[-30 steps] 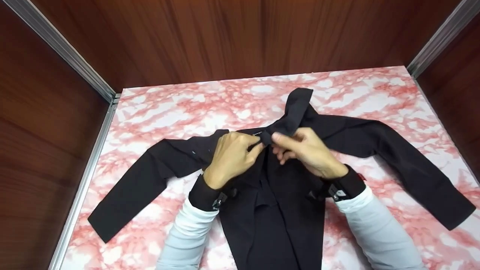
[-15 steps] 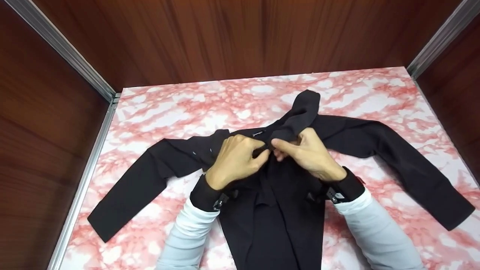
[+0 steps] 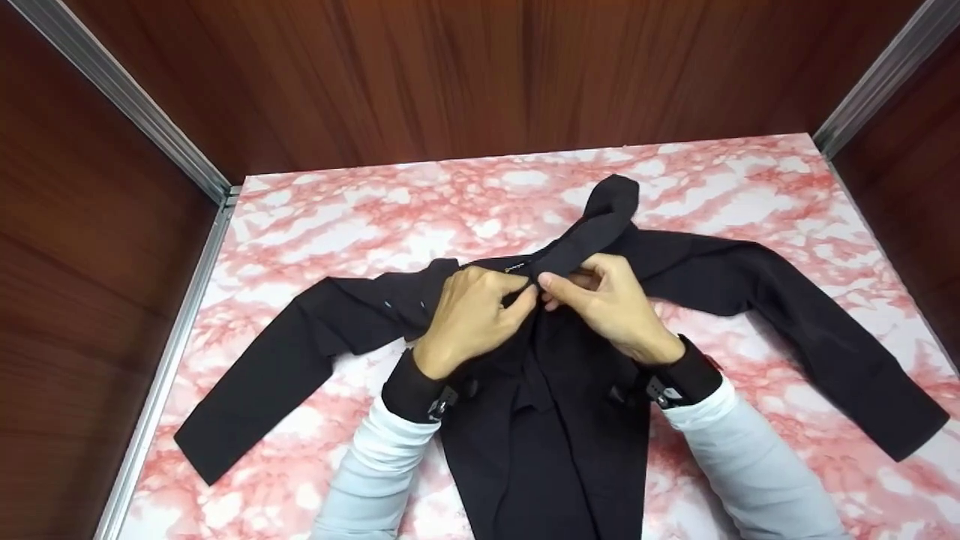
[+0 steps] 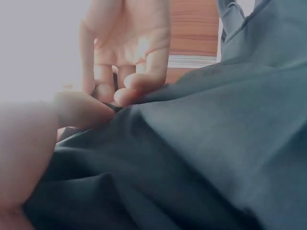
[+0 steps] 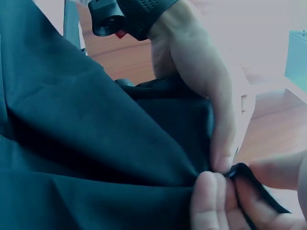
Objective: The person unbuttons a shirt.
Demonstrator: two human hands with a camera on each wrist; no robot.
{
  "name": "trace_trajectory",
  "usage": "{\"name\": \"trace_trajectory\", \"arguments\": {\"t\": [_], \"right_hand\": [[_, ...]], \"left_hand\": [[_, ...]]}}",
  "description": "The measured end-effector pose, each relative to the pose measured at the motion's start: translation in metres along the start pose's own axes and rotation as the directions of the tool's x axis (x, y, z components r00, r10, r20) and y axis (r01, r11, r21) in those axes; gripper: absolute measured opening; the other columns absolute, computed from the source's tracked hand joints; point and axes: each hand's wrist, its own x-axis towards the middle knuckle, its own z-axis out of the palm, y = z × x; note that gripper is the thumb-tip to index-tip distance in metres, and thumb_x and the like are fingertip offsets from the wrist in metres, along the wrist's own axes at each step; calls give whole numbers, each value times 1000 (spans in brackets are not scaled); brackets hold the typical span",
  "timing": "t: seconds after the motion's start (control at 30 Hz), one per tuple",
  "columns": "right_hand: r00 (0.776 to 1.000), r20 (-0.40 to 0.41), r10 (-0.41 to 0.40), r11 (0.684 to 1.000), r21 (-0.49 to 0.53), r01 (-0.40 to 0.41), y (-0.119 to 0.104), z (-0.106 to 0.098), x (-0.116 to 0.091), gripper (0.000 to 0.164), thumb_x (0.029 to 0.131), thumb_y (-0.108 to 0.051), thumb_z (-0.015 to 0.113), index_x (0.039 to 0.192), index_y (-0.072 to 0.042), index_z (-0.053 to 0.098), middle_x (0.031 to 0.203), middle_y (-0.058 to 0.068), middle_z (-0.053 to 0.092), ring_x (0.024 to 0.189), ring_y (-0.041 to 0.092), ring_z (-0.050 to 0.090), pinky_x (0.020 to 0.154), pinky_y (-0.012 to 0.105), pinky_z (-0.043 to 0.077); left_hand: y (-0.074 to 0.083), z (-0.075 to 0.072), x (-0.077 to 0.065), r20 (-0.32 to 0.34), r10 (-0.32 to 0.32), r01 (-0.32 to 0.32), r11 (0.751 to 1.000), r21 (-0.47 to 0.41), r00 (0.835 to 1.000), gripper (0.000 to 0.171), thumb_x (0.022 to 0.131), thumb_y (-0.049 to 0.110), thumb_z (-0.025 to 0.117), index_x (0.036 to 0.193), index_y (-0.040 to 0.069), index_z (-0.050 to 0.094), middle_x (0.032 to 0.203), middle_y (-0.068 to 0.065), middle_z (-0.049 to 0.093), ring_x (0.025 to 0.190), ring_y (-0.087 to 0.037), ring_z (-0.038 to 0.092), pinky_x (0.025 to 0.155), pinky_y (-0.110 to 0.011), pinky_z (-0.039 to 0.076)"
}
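A black long-sleeved shirt [image 3: 600, 412] lies front up with both sleeves spread out. Its collar [image 3: 581, 244] stands raised at the right of the neck opening. At the collar's front, my left hand [image 3: 472, 315] pinches the cloth between thumb and index finger. Close against it, my right hand [image 3: 619, 311] pinches the collar end, thumb on top. In the left wrist view, dark cloth [image 4: 216, 124] is drawn up in folds toward the fingertips. The right wrist view has the left hand [image 5: 201, 67] gripping the cloth edge beside the right fingers. Whatever lies between the fingertips is hidden.
The shirt lies on a red-and-white marbled tabletop [image 3: 337, 217]. A dark wooden panel [image 3: 487, 75] rises behind it, with metal rails [image 3: 150, 112] at the corners. Small blue marks show near the shirt's left shoulder.
Both hands have stayed at the collar, their fingertips drawing closer together. The raised collar has tipped over to the right and folded, baring more of the neck label.
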Motion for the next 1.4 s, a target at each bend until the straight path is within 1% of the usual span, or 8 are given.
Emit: {"name": "trace_trajectory", "arguments": {"t": [0.17, 0.33, 0.5, 0.67, 0.9, 1.1, 1.23, 1.4], "right_hand": [[999, 23, 30, 995, -93, -28, 0, -2, 1, 18, 105, -7, 79, 115, 8, 78, 95, 2, 83, 80, 15, 78, 75, 28, 65], [999, 35, 25, 998, -60, -23, -2, -5, 1, 16, 106, -2, 76, 115, 12, 77, 99, 4, 84, 82, 16, 79, 80, 29, 67], [1000, 23, -1, 999, -52, 2, -4, -5, 1, 16, 105, 1, 75, 116, 13, 76, 101, 2, 85, 88, 15, 81, 86, 29, 68], [1000, 2, -28, 999, -30, 28, -3, -3, 1, 16, 105, 1, 76, 115, 13, 78, 100, 5, 85, 89, 15, 82, 88, 29, 68], [999, -10, 38, 999, -5, -39, -2, -7, 2, 11, 103, 2, 76, 110, 10, 77, 97, 2, 86, 84, 15, 81, 85, 31, 68], [998, -30, 52, 997, -63, -54, 0, -7, 3, 10, 101, 0, 79, 107, 7, 79, 89, 0, 83, 80, 13, 77, 79, 28, 65], [999, -40, 24, 993, -113, -28, -1, -7, 2, 6, 100, -1, 80, 103, 4, 81, 84, 0, 82, 78, 11, 77, 77, 24, 63], [999, -45, -17, 992, -128, 11, 0, -8, 1, 4, 98, 2, 80, 101, 4, 82, 86, 0, 82, 78, 10, 78, 77, 24, 64]], "left_hand": [[2, 2, -1, 47, 36, -39, 997, 72, 998, 40, 103, 26, 70, 64, 17, 66, 58, 9, 41, 54, -17, 51, 53, -44, 47], [-1, 1, 1, 95, -6, 10, 999, -37, 995, 44, 107, 27, 67, 66, 14, 61, 59, 10, 37, 55, -13, 44, 56, -34, 37], [-4, 0, 4, 90, -52, 62, 991, -118, 995, 43, 107, 25, 68, 65, 14, 62, 58, 11, 35, 54, -8, 38, 56, -27, 30], [-1, -1, 4, 74, -106, 115, 983, -142, 992, 39, 108, 23, 67, 71, 13, 70, 58, 11, 37, 54, -7, 38, 56, -26, 30], [3, 0, 4, 61, -126, 136, 965, -224, 990, 26, 108, 20, 68, 88, 12, 83, 61, 11, 41, 55, -4, 36, 59, -25, 32], [3, -1, 3, 79, -118, 137, 942, -306, 990, 20, 104, 17, 69, 96, 13, 87, 69, 6, 62, 62, -6, 46, 64, -24, 39], [2, -1, 2, 94, -124, 149, 927, -344, 988, 16, 102, 22, 76, 103, 16, 90, 91, 3, 84, 76, -5, 63, 76, -24, 52], [2, -1, 2, 77, -115, 134, 936, -326, 990, 15, 101, 24, 81, 106, 13, 91, 98, 0, 88, 76, -5, 66, 81, -28, 58]]}}
